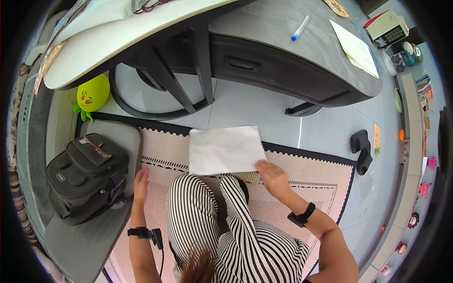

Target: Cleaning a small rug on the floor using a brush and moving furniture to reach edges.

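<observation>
My right hand point(274, 178) grips the lower right corner of a white sheet of paper point(224, 150) with faint pen marks on it. The paper is held above a pink patterned rug, just beyond my knees in striped trousers. Under its lower right edge, a ribbed beige thing point(247, 177) partly shows; I cannot tell what it is. My left hand point(141, 178) holds nothing and is raised beside a black backpack point(95, 177), which lies on a grey seat to the left.
Ahead stand a white-topped table point(106, 39) and a grey desk point(269, 21) bearing a blue-capped marker point(300, 28) and papers point(355, 49). A yellow-green balloon point(93, 92) is by the seat. Black slippers point(361, 152) lie on the tiles at right, near a low ledge point(407, 177).
</observation>
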Motion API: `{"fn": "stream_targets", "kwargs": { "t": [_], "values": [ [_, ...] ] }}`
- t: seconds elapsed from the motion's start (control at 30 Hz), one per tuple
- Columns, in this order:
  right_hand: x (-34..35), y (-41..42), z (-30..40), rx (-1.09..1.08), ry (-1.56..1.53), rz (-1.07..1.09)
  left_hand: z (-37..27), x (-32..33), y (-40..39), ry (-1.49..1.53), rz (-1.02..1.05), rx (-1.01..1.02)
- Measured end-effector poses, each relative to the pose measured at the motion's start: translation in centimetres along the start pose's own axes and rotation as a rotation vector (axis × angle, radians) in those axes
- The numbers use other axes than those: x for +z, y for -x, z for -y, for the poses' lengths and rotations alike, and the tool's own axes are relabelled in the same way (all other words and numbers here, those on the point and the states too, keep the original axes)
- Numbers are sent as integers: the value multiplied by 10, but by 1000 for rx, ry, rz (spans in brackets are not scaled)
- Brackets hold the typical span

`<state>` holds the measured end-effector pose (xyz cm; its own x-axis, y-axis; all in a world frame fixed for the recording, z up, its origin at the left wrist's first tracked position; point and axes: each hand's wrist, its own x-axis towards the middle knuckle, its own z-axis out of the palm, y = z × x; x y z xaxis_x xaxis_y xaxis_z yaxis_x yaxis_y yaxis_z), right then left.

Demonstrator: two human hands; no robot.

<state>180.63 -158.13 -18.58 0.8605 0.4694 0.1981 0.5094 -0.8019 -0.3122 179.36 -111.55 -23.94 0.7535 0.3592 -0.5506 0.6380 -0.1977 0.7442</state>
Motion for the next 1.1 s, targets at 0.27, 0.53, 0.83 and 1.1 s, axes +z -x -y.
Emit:
{"fn": "stream_targets", "kwargs": {
  "t": [0.27,0.53,0.83,1.1],
  "values": [
    [27,-66,-16,-2,-198,16,-99,73,4,95,467,-56],
    [72,-173,-180,473,408,23,-103,78,1,234,388,22],
    [88,-222,-219,422,441,-152,-105,62,5,428,404,-103],
    [73,-177,-173,712,289,353,-114,66,19,439,379,-70]
  ]
}}
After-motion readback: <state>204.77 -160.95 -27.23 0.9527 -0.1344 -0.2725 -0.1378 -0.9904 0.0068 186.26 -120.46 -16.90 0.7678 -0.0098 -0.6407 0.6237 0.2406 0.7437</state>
